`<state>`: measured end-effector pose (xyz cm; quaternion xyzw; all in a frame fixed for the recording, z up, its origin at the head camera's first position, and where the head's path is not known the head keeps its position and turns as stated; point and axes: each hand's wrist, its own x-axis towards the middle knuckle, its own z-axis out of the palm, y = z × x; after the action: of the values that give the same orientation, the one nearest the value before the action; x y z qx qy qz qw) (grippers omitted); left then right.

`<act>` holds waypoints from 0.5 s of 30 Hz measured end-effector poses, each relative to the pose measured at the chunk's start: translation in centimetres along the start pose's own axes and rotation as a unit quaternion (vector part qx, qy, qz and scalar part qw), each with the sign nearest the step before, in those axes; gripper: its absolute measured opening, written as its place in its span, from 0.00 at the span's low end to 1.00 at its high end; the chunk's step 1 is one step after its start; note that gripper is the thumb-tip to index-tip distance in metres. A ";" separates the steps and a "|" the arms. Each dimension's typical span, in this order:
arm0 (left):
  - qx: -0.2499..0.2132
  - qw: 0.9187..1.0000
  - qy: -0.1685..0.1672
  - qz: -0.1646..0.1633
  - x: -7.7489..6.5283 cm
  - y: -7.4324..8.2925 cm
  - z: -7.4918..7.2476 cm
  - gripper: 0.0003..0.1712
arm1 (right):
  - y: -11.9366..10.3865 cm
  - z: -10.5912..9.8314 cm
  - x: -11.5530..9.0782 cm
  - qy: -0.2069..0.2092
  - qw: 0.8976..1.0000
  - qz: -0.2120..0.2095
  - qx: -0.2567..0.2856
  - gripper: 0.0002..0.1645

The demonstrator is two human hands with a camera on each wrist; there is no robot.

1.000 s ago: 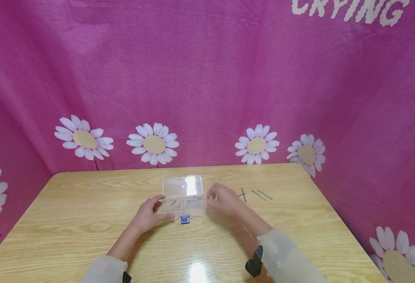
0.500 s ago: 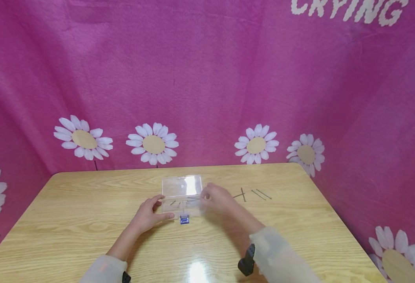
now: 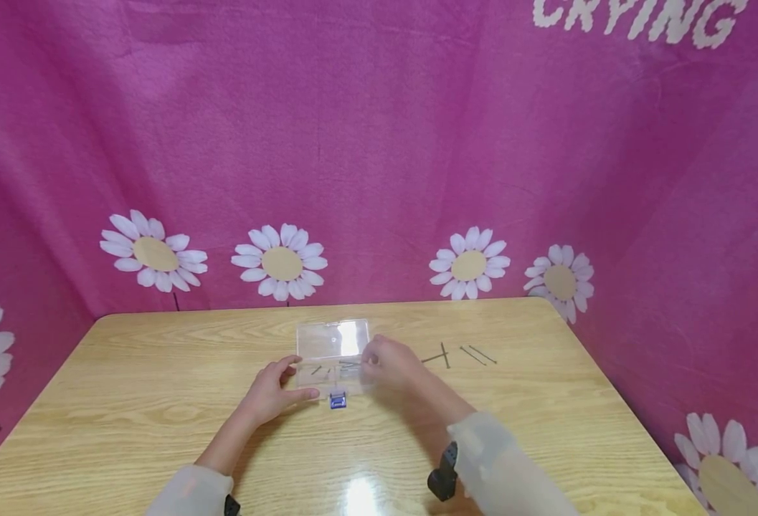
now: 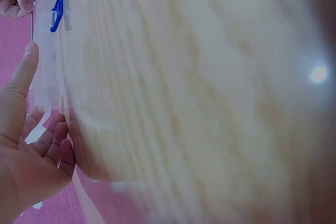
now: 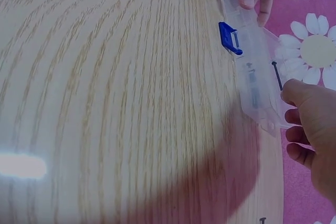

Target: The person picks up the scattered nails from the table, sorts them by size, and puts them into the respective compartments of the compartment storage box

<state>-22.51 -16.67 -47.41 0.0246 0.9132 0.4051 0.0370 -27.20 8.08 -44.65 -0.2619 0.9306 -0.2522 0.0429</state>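
A clear plastic box (image 3: pixel 317 375) stands on the table with its clear lid (image 3: pixel 317 340) raised at the back and a blue latch (image 3: pixel 338 401) at the front. My left hand (image 3: pixel 272 393) holds the box's left end, thumb toward the front and fingers toward the back. My right hand (image 3: pixel 388 362) pinches a long dark nail (image 5: pixel 277 74) at one end, over the box's right part. Several nails (image 5: pixel 252 85) lie inside, seen through the box wall. In the left wrist view, the left thumb (image 4: pixel 26 66) lies along the box near the held nail.
On the wooden table (image 3: pixel 237 330), right of the box, two nails lie crossed (image 3: pixel 444 355) and two more lie side by side (image 3: pixel 478 355). A pink curtain (image 3: pixel 379 158) with daisies hangs behind the table's back edge.
My right hand has moved left with the nail, from beside the box to over its right part. More of the crossed nails shows. The left hand and box have stayed put.
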 end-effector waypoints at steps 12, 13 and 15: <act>-0.008 1.000 -0.001 -0.002 0.0 0.0 0.1 0.47 | 0.1 0.4 0.4 -0.007 0.999 0.044 0.013 0.08; -0.008 1.000 -0.001 -0.002 0.0 0.0 0.1 0.47 | 0.2 0.5 0.4 -0.006 0.999 0.045 0.011 0.08; -0.008 1.000 -0.001 -0.002 0.0 0.1 0.0 0.48 | 0.3 0.5 0.4 -0.004 0.999 0.044 0.008 0.09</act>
<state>-22.53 -16.60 -47.39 0.0230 0.9099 0.4124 0.0383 -27.61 7.91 -45.23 -0.2211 0.9390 -0.2565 0.0603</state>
